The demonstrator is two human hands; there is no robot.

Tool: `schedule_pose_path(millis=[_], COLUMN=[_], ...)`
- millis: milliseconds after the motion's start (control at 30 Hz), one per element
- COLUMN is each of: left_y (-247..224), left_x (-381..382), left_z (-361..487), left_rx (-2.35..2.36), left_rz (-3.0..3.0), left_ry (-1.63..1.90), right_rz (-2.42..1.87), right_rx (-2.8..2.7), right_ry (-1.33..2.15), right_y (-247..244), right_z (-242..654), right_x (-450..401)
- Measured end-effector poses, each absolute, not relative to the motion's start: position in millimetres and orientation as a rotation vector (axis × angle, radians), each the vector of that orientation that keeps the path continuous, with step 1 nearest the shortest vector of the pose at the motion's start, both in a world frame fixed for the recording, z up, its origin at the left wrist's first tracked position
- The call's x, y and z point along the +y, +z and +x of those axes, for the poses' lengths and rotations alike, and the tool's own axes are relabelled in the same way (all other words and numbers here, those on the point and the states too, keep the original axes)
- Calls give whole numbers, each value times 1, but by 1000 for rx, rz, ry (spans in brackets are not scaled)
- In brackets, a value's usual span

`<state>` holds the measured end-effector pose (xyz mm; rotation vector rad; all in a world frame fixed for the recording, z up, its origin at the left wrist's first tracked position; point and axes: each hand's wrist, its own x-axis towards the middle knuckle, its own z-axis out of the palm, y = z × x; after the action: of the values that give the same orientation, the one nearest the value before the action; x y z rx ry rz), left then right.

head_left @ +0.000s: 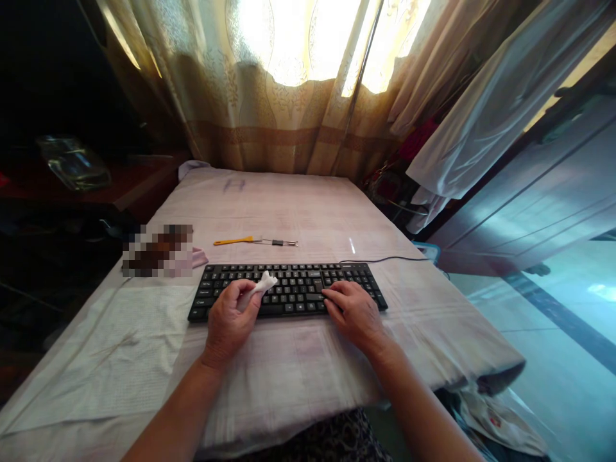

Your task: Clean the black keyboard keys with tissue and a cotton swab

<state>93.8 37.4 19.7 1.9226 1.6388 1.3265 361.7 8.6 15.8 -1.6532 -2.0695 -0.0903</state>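
A black keyboard lies flat on the cloth-covered table in front of me. My left hand is closed around a crumpled white tissue, its end sticking out above the left half of the keys. My right hand rests at the right part of the keyboard, fingers stretched leftward and touching the keys, with nothing visible in it. Behind the keyboard lie a thin yellow-handled tool and a thin wire tool with a black collar.
A cable runs from the keyboard to the table's right edge. A white cloth covers the left front, with a blurred-out item behind it. Patterned curtains hang behind the table; a glass object stands on a dark cabinet at left.
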Motion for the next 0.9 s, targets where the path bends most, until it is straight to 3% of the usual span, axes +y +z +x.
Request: schedule_pose_path(millis=[133,700,900], left_y=[19,21,22], left_x=[40,45,44], left_z=[87,80,80], left_rx=[1711,1763,1762], left_rz=[1877,1805,1827], left_ry=[1324,1353,1360], right_rz=[-1674,-1767,-1557], right_rx=[-2148,-2292,-2465], right_ry=[-189,60,26], right_y=[17,36,40], right_z=[361,351,353], right_x=[5,24,31])
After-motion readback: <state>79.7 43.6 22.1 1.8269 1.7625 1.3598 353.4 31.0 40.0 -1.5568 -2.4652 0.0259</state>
